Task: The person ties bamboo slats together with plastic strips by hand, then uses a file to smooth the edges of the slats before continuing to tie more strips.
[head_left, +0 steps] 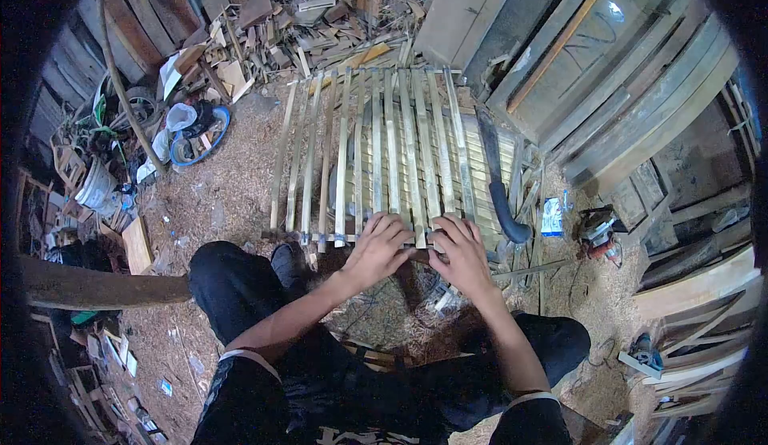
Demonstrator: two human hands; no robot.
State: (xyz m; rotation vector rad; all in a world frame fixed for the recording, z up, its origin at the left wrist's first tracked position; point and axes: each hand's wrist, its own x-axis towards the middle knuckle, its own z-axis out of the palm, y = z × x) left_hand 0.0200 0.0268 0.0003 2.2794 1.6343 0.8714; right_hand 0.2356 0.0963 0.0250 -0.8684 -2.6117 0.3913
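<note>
A slatted wooden panel (342, 161) lies in front of me, its long pale slats fixed across a bar at the far end and another at the near end. My left hand (380, 243) curls its fingers over the near slat ends, right of the panel's middle. Close beside it, my right hand (456, 247) is bent around neighbouring slat ends at the same edge. Both thumbs sit near the near crossbar, mostly hidden under the fingers. A dark tool with a curved handle (506, 215) lies along the panel's right side.
Scrap wood (296, 33) is heaped at the far wall. A blue basin (204, 137) with bags and a white bucket (98, 185) stand left. Boards (656, 109) lean at right, near a red and dark power tool (602, 233). Wood shavings cover the floor.
</note>
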